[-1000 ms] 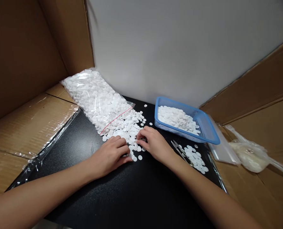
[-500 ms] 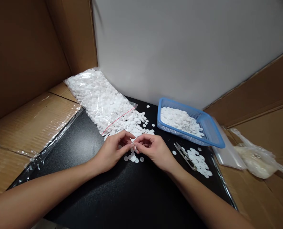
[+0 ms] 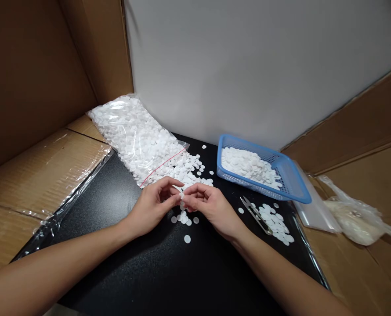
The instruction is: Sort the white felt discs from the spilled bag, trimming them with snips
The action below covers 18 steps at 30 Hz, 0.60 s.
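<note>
My left hand (image 3: 152,205) and my right hand (image 3: 217,208) meet over the table's middle, fingertips pinched together. Between them is a small white disc (image 3: 181,195), partly hidden by the fingers. Beneath the hands lie several loose white discs (image 3: 183,217), and one single disc (image 3: 187,239) rests closer to me. Just beyond, a spread of white discs (image 3: 190,169) spills from the mouth of a clear zip bag (image 3: 132,131) full of the same discs. Thread snips (image 3: 256,216) lie right of my right hand, against a small pile of discs (image 3: 276,224).
A blue plastic basket (image 3: 294,182) partly filled with white discs stands at the back right. Beside it are flat clear plastic bags (image 3: 317,217) and a knotted bag with pale contents (image 3: 355,221). Cardboard (image 3: 50,166) and a grey wall (image 3: 248,74) enclose the black table (image 3: 169,272).
One white disc has dropped onto the black table in front of my hands. My fingertips have shifted slightly up and left, still pinched together.
</note>
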Each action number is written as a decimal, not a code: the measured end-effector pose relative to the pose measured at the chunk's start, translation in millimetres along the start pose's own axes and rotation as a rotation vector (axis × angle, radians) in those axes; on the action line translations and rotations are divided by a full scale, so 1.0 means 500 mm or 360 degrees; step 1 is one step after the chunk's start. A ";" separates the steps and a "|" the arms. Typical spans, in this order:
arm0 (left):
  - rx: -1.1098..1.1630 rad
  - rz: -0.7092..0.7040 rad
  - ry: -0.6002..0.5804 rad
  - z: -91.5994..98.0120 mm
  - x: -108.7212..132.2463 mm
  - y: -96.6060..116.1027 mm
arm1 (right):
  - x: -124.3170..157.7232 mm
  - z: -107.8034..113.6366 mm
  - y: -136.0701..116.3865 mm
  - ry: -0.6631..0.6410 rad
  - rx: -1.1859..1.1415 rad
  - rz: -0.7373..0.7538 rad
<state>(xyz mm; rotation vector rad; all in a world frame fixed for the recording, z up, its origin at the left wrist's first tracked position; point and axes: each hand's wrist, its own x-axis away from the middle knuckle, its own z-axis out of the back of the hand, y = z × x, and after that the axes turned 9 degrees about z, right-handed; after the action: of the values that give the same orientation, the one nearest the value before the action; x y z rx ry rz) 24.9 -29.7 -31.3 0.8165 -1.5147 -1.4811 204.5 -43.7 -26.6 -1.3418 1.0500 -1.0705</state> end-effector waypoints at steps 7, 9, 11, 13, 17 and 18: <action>0.0049 -0.0048 -0.0043 -0.002 0.015 0.009 | 0.007 -0.006 0.000 -0.0093 0.0096 0.0111; 0.0027 -0.0054 -0.0027 -0.002 0.019 0.012 | 0.010 -0.004 -0.002 -0.0131 0.0082 0.0122; 0.0005 -0.0055 -0.0014 -0.001 0.020 0.015 | 0.012 -0.001 -0.003 -0.0148 0.0088 0.0121; -0.0003 -0.0047 -0.0003 -0.001 0.020 0.017 | 0.012 0.002 -0.003 -0.0161 0.0124 0.0124; 0.0033 -0.0001 0.0025 0.000 0.019 0.019 | 0.011 0.003 0.001 -0.0169 0.0252 0.0207; 0.0043 0.0008 0.0026 0.000 0.019 0.020 | 0.011 0.001 0.002 -0.0159 0.0294 0.0227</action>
<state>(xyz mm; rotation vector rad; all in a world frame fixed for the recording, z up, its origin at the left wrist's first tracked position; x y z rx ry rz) 21.8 -37.4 -20.4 0.8385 -1.5267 -1.4495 206.3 -48.9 -27.5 -1.1436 0.9347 -0.9599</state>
